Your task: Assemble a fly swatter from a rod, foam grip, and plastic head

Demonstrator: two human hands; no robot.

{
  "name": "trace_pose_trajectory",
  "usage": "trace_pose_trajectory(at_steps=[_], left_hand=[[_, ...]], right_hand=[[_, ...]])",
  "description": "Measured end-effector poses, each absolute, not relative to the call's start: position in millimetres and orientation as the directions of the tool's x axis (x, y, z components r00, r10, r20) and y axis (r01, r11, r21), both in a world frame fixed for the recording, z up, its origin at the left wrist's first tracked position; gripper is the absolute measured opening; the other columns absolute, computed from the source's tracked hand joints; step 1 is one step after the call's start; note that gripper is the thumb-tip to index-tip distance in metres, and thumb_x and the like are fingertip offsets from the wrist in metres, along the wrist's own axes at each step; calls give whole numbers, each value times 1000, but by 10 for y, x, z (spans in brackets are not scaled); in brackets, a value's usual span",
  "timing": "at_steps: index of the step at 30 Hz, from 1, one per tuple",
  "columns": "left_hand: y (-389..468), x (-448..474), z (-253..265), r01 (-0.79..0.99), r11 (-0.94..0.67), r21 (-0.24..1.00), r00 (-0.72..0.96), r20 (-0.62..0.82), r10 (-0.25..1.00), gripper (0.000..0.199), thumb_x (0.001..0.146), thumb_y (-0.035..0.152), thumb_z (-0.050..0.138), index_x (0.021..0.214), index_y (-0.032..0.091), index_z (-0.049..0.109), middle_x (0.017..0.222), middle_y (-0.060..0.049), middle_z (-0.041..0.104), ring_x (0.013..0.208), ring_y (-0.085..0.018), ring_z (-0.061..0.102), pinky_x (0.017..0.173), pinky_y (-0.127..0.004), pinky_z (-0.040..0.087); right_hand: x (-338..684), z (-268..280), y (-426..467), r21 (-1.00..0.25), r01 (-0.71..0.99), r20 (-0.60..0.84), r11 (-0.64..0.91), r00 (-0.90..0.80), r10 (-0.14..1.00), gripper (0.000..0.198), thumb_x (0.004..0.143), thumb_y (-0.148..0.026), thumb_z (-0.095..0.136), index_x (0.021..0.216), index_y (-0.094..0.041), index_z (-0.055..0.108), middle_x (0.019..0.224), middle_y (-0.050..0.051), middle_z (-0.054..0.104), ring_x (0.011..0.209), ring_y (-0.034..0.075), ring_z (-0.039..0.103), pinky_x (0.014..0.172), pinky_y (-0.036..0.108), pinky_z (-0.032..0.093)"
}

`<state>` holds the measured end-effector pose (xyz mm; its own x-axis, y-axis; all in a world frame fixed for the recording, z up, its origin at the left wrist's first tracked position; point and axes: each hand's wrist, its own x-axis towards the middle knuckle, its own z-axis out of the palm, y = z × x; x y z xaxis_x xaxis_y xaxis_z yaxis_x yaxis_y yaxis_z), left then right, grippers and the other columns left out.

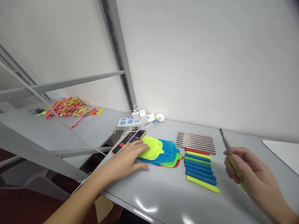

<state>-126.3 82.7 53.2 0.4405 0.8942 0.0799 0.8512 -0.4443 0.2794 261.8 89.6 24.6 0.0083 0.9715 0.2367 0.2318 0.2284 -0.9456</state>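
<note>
My left hand [127, 158] rests flat on the grey table [168, 189], fingertips on the edge of a stack of plastic mesh swatter heads [161, 151], yellow-green on top, blue and red below. My right hand [247, 169] is raised above the table and grips a metal rod with a yellow-green handle [230, 155]. Between the hands lies a row of coloured handles [199, 169] in red, yellow, green and blue. Behind them lies a row of bare metal rods [195, 142].
Two phones [128, 140] lie just beyond my left hand. A white power strip with chargers [135, 119] sits by the wall. A pile of bright plastic parts [68, 109] lies on the far left table. A white sheet [283, 152] is at the right edge.
</note>
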Motion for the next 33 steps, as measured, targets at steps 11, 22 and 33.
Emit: trace_pose_trajectory(at_steps=[11, 22, 33], left_hand=[[746, -1170, 509, 802, -583, 126, 492, 412, 767, 24, 98, 18, 50, 117, 26, 63, 113, -4, 74, 108, -21, 66, 109, -48, 32], [1431, -180, 720, 471, -847, 248, 276, 870, 408, 20, 95, 11, 53, 108, 22, 62, 94, -5, 70, 86, -17, 63, 79, -36, 52], [1041, 133, 331, 21, -667, 745, 132, 659, 741, 38, 94, 24, 60, 130, 32, 54, 93, -2, 67, 75, -14, 64, 61, -26, 52]], right_hand=[[2505, 231, 795, -631, 513, 498, 582, -308, 811, 11, 94, -27, 53, 102, -26, 60, 82, 1, 70, 67, 17, 68, 53, 24, 52], [2514, 216, 873, -464, 593, 683, 658, -234, 692, 27, 93, -20, 51, 119, -28, 51, 69, -3, 58, 53, 13, 58, 46, 23, 46], [2362, 438, 702, -606, 402, 626, 686, -291, 723, 13, 94, -22, 48, 83, -24, 53, 60, -3, 49, 50, 13, 45, 46, 24, 39]])
